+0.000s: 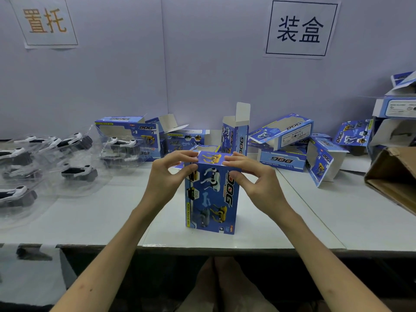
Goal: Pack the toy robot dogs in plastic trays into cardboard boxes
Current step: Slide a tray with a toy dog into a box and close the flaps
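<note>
A blue cardboard toy box (210, 199) printed "DOG" stands on end at the middle of the white table (315, 217). My left hand (167, 176) pinches its upper left corner, fingers over the top flap. At the upper right corner my right hand (252, 176) pinches the box the same way. The top flap lies folded down under my fingertips. What is inside the box is hidden. Several clear plastic trays holding black and white robot dogs (78, 171) lie on the table at the left.
Several blue boxes (283, 134), some with flaps open, are piled at the back of the table. A brown cardboard carton (396, 176) lies at the right edge. More boxes (396, 109) are stacked at the far right. Two paper signs hang on the back wall.
</note>
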A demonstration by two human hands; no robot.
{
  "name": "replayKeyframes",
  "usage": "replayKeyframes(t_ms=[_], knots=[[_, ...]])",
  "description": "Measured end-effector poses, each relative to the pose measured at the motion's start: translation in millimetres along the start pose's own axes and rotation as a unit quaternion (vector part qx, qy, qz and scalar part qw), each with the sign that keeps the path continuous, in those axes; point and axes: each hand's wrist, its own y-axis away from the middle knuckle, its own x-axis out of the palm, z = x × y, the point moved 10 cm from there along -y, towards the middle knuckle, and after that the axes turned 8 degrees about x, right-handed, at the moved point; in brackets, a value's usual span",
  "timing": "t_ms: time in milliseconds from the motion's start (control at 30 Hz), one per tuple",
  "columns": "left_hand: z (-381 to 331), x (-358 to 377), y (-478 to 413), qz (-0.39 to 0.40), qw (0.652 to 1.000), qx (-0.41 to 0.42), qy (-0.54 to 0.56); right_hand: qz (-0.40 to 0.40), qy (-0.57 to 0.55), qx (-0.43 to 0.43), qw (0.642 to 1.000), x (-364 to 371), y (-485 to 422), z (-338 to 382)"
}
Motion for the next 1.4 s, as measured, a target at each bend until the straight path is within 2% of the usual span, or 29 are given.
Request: replayKeyframes(t_ms=[67,167,233,267,333,400,467,533,567,633,733,867,933,1033,1100,1133,1167,1233,1267,1333,1400], knots=[[8.6,2.9,2.0,0.004,0.998,-0.035,0.055,0.002,-0.005,0.002,1.0,0.6,-0.5,-0.2],[27.7,17.8,8.4,0.04,0.977,-0.142,0.152,-0.001,-0.034,0.01,0.999,-2.7,-0.7,-2.4],[38.5,30.9,14.8,0.109,0.961,-0.206,0.149,0.016,-0.076,0.041,0.996,-6.1,-1.4,-8.1],[38.3,39.1,15.8,0.152,0.958,-0.207,0.129,0.023,-0.111,0.066,0.991,-10.3,-0.7,-13.1],[30.3,40.3,15.7,0.178,0.967,-0.161,0.088,0.017,-0.248,0.133,0.959,-18.2,3.3,-24.1],[8.6,37.7,12.9,0.148,0.984,-0.08,0.06,-0.017,-0.392,0.227,0.891,-29.4,13.8,-46.2],[-23.5,42.0,15.4,0.128,0.99,0.053,-0.011,-0.005,-0.374,0.334,0.865,-32.9,31.7,-69.0],[-51.4,59.0,26.2,0.13,0.968,0.182,-0.116,0.072,-0.328,0.418,0.844,-26.2,54.7,-83.4],[-60.7,70.8,32.9,0.139,0.951,0.226,-0.155,0.105,-0.328,0.44,0.829,-22.4,65.5,-87.3],[-66.3,91.1,42.9,0.159,0.931,0.269,-0.188,0.124,-0.327,0.441,0.827,-23.8,78.4,-92.1],[-43.5,115.1,56.8,0.212,0.92,0.262,-0.2,0.039,-0.322,0.449,0.833,-43.9,94.5,-110.6],[27.2,118.5,68.4,0.236,0.946,0.113,-0.191,-0.123,-0.32,0.431,0.835,-99.3,108.1,-132.5],[57.2,111.1,73.5,0.225,0.96,0.013,-0.166,-0.217,-0.333,0.378,0.836,-138.9,104.7,-131.1],[69.2,109.8,74.8,0.236,0.952,-0.041,-0.193,-0.393,-0.365,0.231,0.812,-207.6,93.6,-120.5],[67.4,116.6,78.3,0.272,0.939,-0.049,-0.202,-0.438,-0.311,0.163,0.828,-238.5,79.2,-110.2],[66.4,118.0,79.4,0.281,0.936,-0.049,-0.205,-0.427,-0.251,0.174,0.851,-242.6,69.6,-111.3],[66.1,117.7,79.9,0.281,0.936,-0.051,-0.206,-0.393,-0.182,0.209,0.877,-238.0,59.2,-118.9],[67.8,115.6,80.2,0.28,0.935,-0.053,-0.212,-0.275,-0.046,0.289,0.916,-207.6,47.1,-148.3],[68.7,115.3,80.2,0.282,0.932,-0.051,-0.22,-0.215,0.003,0.33,0.919,-186.8,51.1,-166.5],[68.6,116.0,79.8,0.281,0.93,-0.04,-0.232,-0.126,0.109,0.401,0.901,-149.1,73.2,-197.8],[66.9,116.7,79.0,0.278,0.931,-0.031,-0.234,-0.049,0.268,0.398,0.876,-127.8,83.4,-204.1]])
